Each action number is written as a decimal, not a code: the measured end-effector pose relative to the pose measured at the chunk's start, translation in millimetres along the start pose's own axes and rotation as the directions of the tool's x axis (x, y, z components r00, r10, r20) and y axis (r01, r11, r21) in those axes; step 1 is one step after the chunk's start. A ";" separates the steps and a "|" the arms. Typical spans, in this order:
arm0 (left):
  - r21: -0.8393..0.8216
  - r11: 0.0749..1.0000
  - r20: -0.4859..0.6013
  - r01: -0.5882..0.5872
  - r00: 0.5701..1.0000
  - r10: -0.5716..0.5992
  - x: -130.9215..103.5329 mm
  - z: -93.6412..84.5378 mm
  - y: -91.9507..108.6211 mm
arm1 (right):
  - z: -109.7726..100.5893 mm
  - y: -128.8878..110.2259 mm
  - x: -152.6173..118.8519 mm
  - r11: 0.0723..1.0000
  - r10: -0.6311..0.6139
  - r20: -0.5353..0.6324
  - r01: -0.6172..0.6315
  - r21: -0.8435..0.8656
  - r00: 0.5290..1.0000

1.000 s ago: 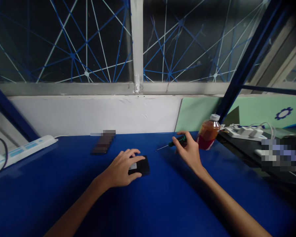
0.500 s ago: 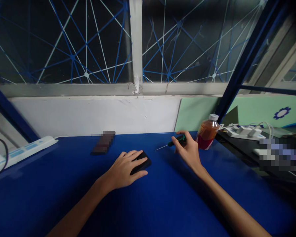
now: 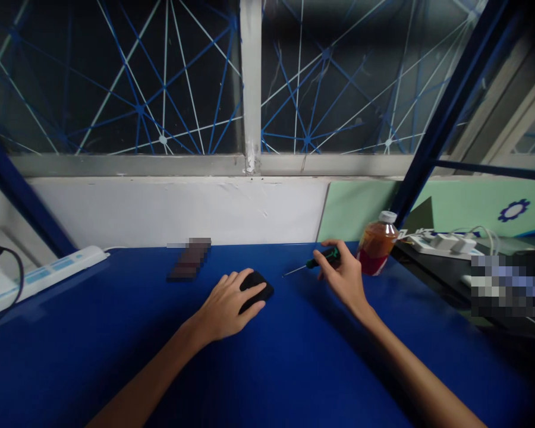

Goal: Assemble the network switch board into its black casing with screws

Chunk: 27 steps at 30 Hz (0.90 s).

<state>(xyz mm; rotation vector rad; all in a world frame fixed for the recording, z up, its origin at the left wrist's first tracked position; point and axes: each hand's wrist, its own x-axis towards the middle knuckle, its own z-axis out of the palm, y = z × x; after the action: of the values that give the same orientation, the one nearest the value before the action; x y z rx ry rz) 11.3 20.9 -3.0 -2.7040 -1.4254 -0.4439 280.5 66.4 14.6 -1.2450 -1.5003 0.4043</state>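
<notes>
My left hand [image 3: 229,303] holds a small black computer mouse [image 3: 249,282] down on the blue table [image 3: 267,368]. Its fingers lie across the mouse, and the thumb runs along the near side; part of the mouse is hidden under the hand. To the right, my right hand [image 3: 344,273] is closed around the green and black handle of a screwdriver [image 3: 327,257]. The thin metal shaft points left and slightly down, its tip a little right of the mouse and apart from it.
A bottle of reddish-brown drink [image 3: 377,244] stands just beyond my right hand. A dark flat, blurred-out object [image 3: 189,260] lies at the back left. One white power strip [image 3: 49,276] is at the left edge; another power strip [image 3: 446,245] sits on the right.
The whole view has shifted slightly. My left fingers have drawn back a little and expose more of the mouse's far side. The right hand still holds the screwdriver in about the same place.
</notes>
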 end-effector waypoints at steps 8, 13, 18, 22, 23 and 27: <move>0.111 0.989 -0.124 0.094 0.989 -0.080 0.1 0.6 -12.3 | 1.4 3.8 1.1 1.000 -0.015 -0.023 0.015 0.007 1.000; 0.052 0.997 -0.047 -0.055 0.997 0.058 1.4 -0.5 -18.7 | -0.1 1.4 0.0 1.000 -0.023 -0.001 0.023 0.008 1.000; 0.077 0.996 -0.039 0.054 0.998 -0.051 0.2 1.7 -19.8 | -0.6 2.5 -0.3 0.999 -0.011 0.001 0.011 0.030 1.000; 0.224 0.961 -0.141 0.163 0.981 -0.134 -1.8 -2.0 -23.2 | -0.4 5.8 1.0 1.000 -0.005 -0.010 0.005 0.025 1.000; 0.258 0.948 -0.165 0.187 0.975 -0.148 -1.9 -3.4 -23.5 | -0.4 6.3 1.3 1.000 -0.002 -0.010 0.003 0.029 1.000; 0.231 0.963 -0.208 0.137 0.974 -0.088 0.0 -5.8 -19.4 | -1.1 6.2 1.5 0.998 0.000 -0.008 0.001 0.058 1.000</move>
<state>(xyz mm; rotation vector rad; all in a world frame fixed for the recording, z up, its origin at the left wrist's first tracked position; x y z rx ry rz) -5.9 31.0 0.9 -2.3265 -1.4765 -0.4896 284.7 69.8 10.9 -1.1993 -1.4721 0.4395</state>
